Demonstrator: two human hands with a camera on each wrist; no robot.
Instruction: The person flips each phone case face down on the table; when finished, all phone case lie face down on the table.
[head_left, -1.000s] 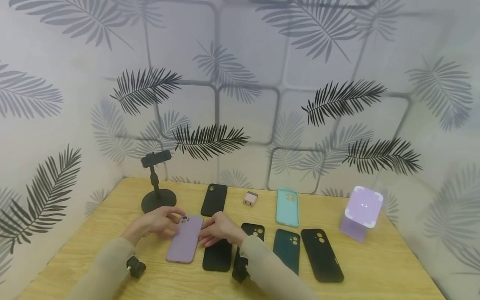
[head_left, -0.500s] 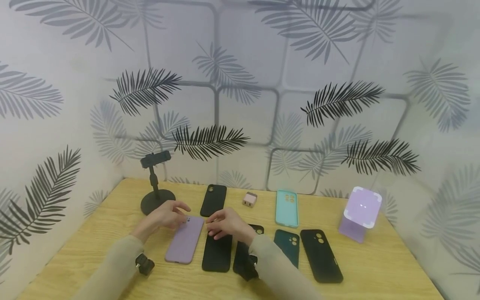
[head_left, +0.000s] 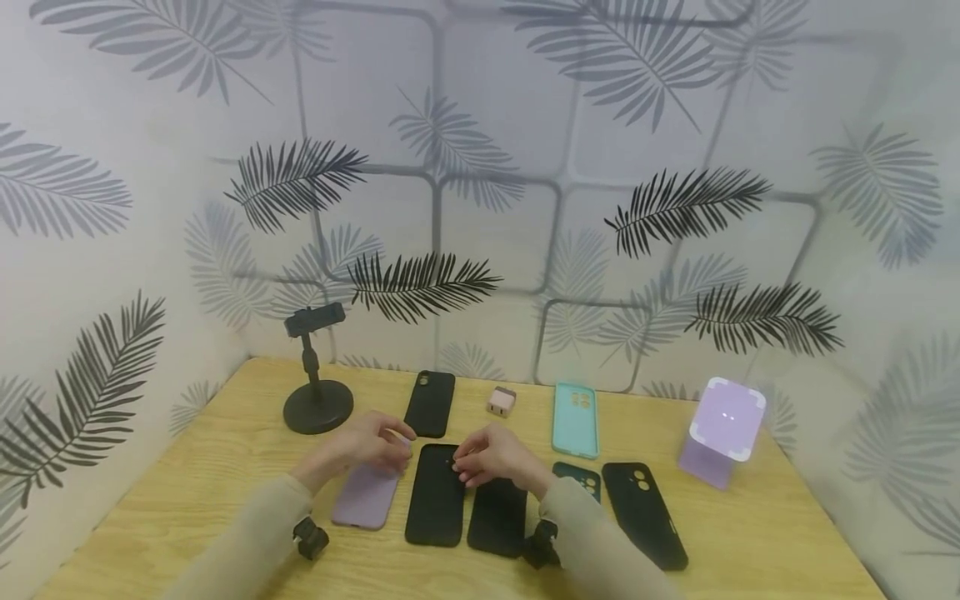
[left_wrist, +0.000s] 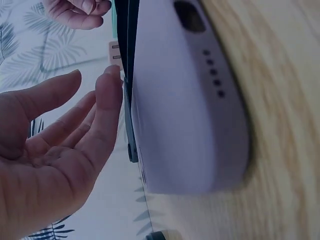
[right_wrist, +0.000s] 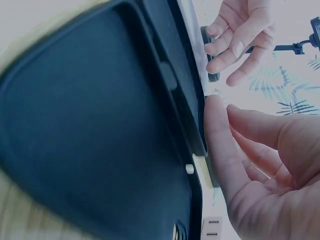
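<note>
Left hand (head_left: pixel 369 442) and right hand (head_left: pixel 491 454) seemingly loose, close together

Head view high, facing wall; wrist views close, sharing lilac case (head_left: pixel 365 497).

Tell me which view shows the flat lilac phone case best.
The left wrist view: the lilac phone case fills it, showing its side buttons and camera cutout. In the head view the left hand covers its top end. The right wrist view shows at most an uncertain sliver.
</note>
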